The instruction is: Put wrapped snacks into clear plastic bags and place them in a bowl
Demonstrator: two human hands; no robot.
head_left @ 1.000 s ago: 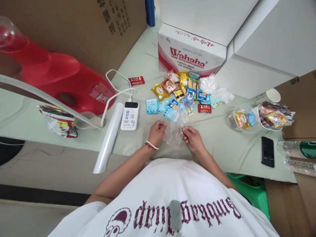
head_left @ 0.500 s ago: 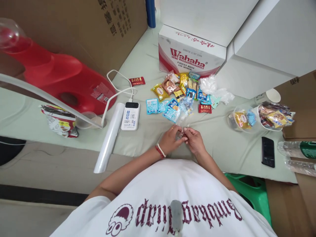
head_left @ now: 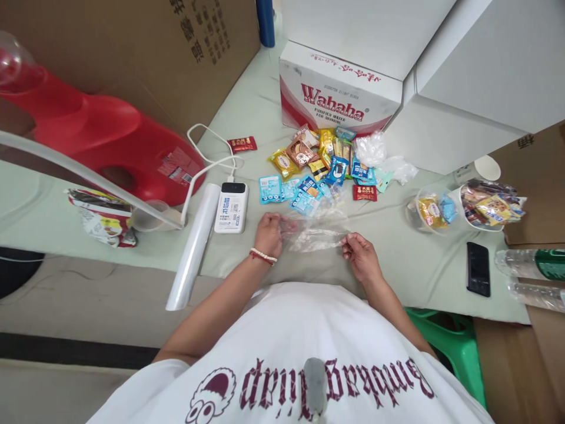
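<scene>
A clear plastic bag [head_left: 314, 234] is stretched sideways between my two hands, just above the table's front part. My left hand [head_left: 270, 233] is closed on its left end, with part of the fingers showing through the film. At the opposite end my right hand [head_left: 359, 253] pinches the edge between thumb and fingers. Right behind the bag lies a heap of small wrapped snacks, among them blue packets [head_left: 306, 195], a yellow packet [head_left: 283, 164], a brown packet [head_left: 302, 153] and a red packet [head_left: 365, 192]. Crumpled clear bags [head_left: 371, 148] rest at the heap's right side.
A Wahaba-style water carton [head_left: 339, 97] stands behind the heap. On the left are a white power bank [head_left: 231, 209], a plastic roll [head_left: 194, 247] and a red jug [head_left: 123, 141]. Rightward stand a snack-filled bowl [head_left: 489, 206], a clear cup [head_left: 426, 212] and a phone [head_left: 478, 269].
My hands were close together at the bunched plastic. They have moved apart, left hand leftward and right hand rightward, and the bag is now spread out between them.
</scene>
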